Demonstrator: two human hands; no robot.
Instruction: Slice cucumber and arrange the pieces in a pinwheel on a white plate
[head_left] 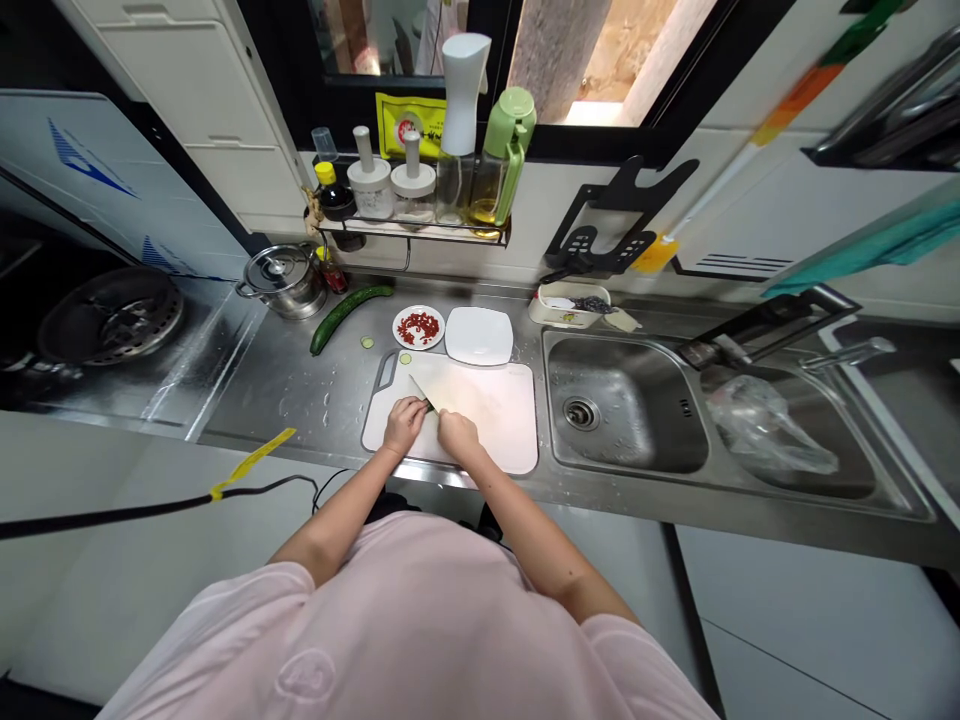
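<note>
On the steel counter lies a white cutting board (502,420) with a grey handle at its left. My right hand (457,436) is wrapped round the handle of a knife (421,390), whose blade points up and left. Beside the blade my left hand (404,424) has its fingers closed over a small dark green piece (429,405), mostly hidden. A pale green slice (405,358) rests at the board's top left; another slice (367,342) is on the counter. Behind the board are a plate of chopped red bits (418,328) and a white plate (478,336).
A long cucumber (346,315) and a lidded steel pot (283,280) are at the back left. The sink (630,400) borders the board's right side. Bottles and jars stand on a wall rack (420,230). A dark pan (112,315) sits far left.
</note>
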